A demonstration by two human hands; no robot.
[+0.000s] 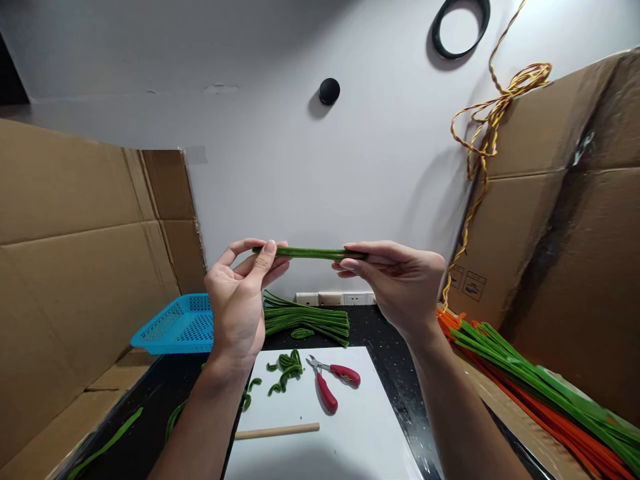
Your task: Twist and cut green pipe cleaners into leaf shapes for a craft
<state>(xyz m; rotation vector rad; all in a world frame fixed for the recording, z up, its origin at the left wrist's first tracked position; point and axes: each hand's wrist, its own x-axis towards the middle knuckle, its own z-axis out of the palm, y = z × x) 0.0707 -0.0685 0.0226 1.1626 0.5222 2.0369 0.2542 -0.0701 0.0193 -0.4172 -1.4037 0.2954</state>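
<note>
A tall brown cardboard panel (75,220) stands at the left edge of a black speckled desk (387,353), and a second brown cardboard panel (545,227) stands at its right. One flat white rectangular sheet (363,430) lies mid-desk. One blue perforated plastic basket (175,349) sits near the desk's far left corner. Along the right edge lie long fuzzy strips, bright green (530,383) and orange (530,403), too many to count. One bundle of dark green fuzzy stems (305,317) rests between the sheet's far edge and the desk's far edge. Two bare hands are raised above the sheet: the left hand (237,293) and the right hand (410,283) each pinch, thumb against fingers and nearly closed, one end of a slim dark green fuzzy length (315,253). Its long axis runs left to right, almost level; its strand count is unclear. Below, one pair of red-handled metal pliers (327,380) points toward the sheet's far left corner, handles spread. One pale wooden rod (285,431) reaches inward from the sheet's left edge. Curled dark green pieces (287,363), overlapping and uncountable, cluster near the far left corner.
</note>
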